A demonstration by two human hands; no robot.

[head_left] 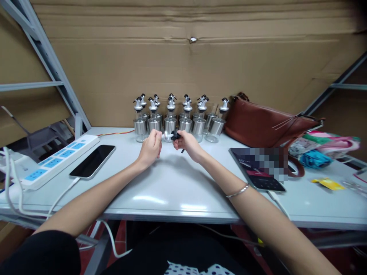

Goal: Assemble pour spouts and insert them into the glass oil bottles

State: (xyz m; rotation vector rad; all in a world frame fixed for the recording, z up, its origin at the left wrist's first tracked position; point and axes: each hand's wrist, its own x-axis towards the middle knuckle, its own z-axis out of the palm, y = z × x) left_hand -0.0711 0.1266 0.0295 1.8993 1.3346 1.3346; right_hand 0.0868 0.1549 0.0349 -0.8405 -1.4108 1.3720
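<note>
Between my hands, above the table, is a pour spout (169,135) with a white collar and a black end, lying sideways. My left hand (151,145) is closed around its white end. The fingertips of my right hand (186,143) pinch the black part. A thin dark piece shows just under my right fingers. Behind the hands stand several glass bottles with brushed-metal sleeves, such as this dispenser bottle (217,124), most topped with white-and-black spouts. One bottle (210,114) at the back right shows no spout. My hands hide some of the lower bottle parts.
A white power strip (61,160) and a phone (93,162) on a cable lie left on the white table (183,183). To the right are a brown bag (263,118), a tablet-like device (255,172), a yellow packet (329,183) and a blue bundle (315,159). Cardboard (183,65) stands behind.
</note>
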